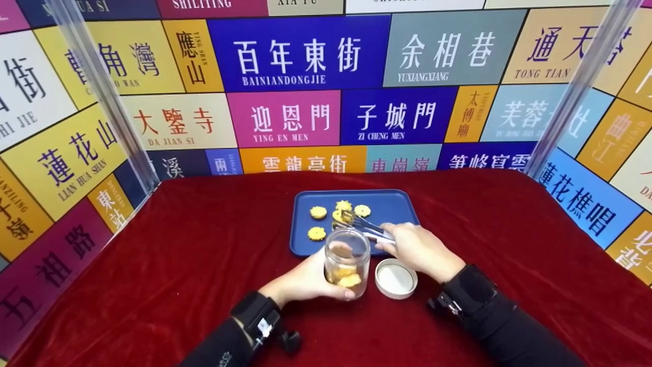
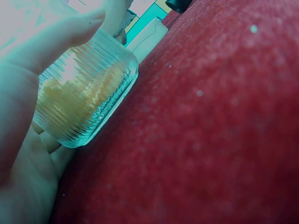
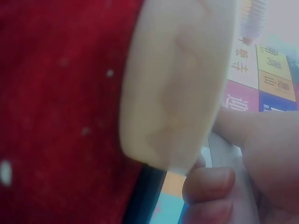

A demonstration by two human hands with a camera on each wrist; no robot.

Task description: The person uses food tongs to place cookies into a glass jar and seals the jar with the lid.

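My left hand [image 1: 305,279] grips a clear ribbed glass jar [image 1: 362,255], thumb along its near side. Yellow cookies [image 1: 349,281] lie at the bottom of the jar, seen also through its wall in the left wrist view [image 2: 88,93]. Silver metal tongs [image 1: 374,229] are held in my right hand [image 1: 423,250], reaching left over a blue tray [image 1: 395,204]. Their tips are at a yellow cookie [image 1: 338,216]; whether they clasp it is unclear. Other flower-shaped cookies [image 1: 317,212] sit around it on the tray. The jar stands just in front of the tray.
A round whitish lid [image 1: 396,279] lies on the dark red cloth [image 1: 214,229], right of the jar and below my right hand. Clear posts [image 1: 109,97] rise at the table's back corners. Behind is a wall of colourful sign panels [image 1: 300,56].
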